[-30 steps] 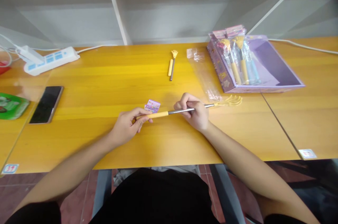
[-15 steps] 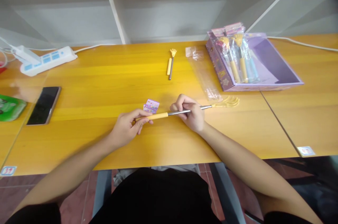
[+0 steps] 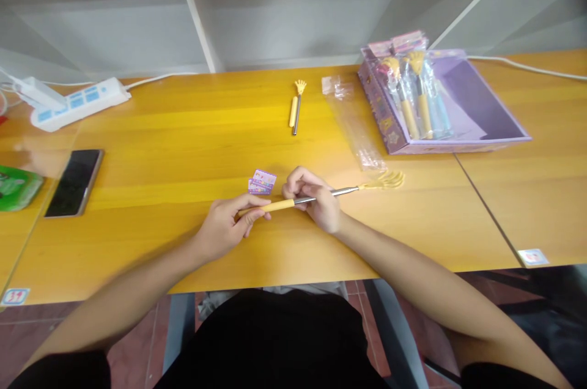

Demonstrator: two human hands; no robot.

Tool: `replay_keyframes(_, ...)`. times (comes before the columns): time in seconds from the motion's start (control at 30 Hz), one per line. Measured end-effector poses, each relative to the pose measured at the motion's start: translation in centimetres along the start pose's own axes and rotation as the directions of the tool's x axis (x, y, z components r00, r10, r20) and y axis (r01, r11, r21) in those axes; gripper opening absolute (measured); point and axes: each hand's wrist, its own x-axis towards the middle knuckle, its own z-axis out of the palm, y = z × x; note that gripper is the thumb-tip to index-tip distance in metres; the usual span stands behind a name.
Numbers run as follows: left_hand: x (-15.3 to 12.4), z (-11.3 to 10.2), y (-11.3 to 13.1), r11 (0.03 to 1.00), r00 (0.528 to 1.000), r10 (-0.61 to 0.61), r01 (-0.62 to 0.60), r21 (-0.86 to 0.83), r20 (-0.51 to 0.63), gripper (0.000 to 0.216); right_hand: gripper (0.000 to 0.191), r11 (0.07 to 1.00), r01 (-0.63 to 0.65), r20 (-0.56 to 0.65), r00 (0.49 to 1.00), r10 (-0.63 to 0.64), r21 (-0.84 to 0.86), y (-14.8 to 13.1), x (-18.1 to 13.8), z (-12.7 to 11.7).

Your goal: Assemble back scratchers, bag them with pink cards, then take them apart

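Across both hands lies a back scratcher (image 3: 280,205) with a yellow handle, a metal shaft and a yellow claw head pointing right. My left hand (image 3: 229,219) is closed around the handle's end. My right hand (image 3: 316,199) is closed on the metal shaft, between the handle and the claw. Just behind the handle, small purple printed cards (image 3: 262,181) rest on the table. Farther back lies a second yellow piece, a small back scratcher (image 3: 297,109) with a hand-shaped head, its yellow handle alongside the metal rod.
A purple box (image 3: 486,126) at the right holds several bagged scratchers (image 3: 419,95). Beside it lies a clear plastic sleeve (image 3: 351,123). To the left are a phone (image 3: 74,183), a green packet (image 3: 18,187) and a white power strip (image 3: 82,104) with cables.
My right hand has slid left along the shaft towards the handle. The claw head has shifted left, so the visible metal shaft near the handle is shorter. My left hand stays on the handle.
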Motion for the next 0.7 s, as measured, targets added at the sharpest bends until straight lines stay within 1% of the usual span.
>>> replay_keyframes(0.13, 0.0, 0.5, 0.1, 1.000, 1.000, 0.009, -0.009, -0.010, 0.000, 0.022, 0.023, 0.997, 0.030, 0.061, 0.998, -0.026, -0.065, 0.4, -0.2, 0.5)
replay_keyframes(0.3, -0.1, 0.8, 0.2, 1.000, 1.000, 0.003, -0.003, -0.003, 0.012, 0.022, 0.031, 0.995, 0.035, 0.138, 0.990, -0.022, -0.092, 0.6, -0.5, 1.2)
replay_keyframes(0.37, -0.1, 0.8, 0.2, 1.000, 1.000, 0.004, -0.004, -0.008, 0.019, 0.022, 0.037, 0.991, 0.026, 0.170, 0.985, -0.004, -0.129, 0.1, -0.5, 1.1)
replay_keyframes(0.43, -0.1, 0.6, 0.2, 1.000, 0.999, 0.006, -0.005, -0.016, 0.042, 0.023, 0.043, 0.979, 0.009, 0.210, 0.977, 0.035, -0.205, -0.6, -0.4, 0.7)
replay_keyframes(0.5, 0.0, 0.2, 0.2, 1.000, 0.998, 0.018, -0.018, 0.009, 0.055, 0.027, 0.050, 0.963, 0.002, 0.209, 0.976, 0.056, -0.269, -1.5, -0.1, 0.1)
replay_keyframes(0.57, 0.3, -0.5, 0.2, 0.993, 0.997, 0.068, -0.071, 0.099, 0.031, 0.032, 0.058, 0.968, 0.035, 0.135, 0.991, -0.001, -0.247, -2.3, 0.3, -0.6)
replay_keyframes(0.63, 0.7, -1.3, 0.2, 0.963, 0.990, 0.138, -0.136, 0.234, 0.008, 0.031, 0.064, 0.980, 0.097, -0.040, 0.994, -0.106, -0.172, -2.7, 0.8, -1.5)
replay_keyframes(0.7, 1.2, -2.2, 0.3, 0.920, 0.982, 0.187, -0.176, 0.351, 0.005, 0.029, 0.058, 0.979, 0.156, -0.247, 0.951, -0.185, -0.133, -3.0, 1.2, -2.3)
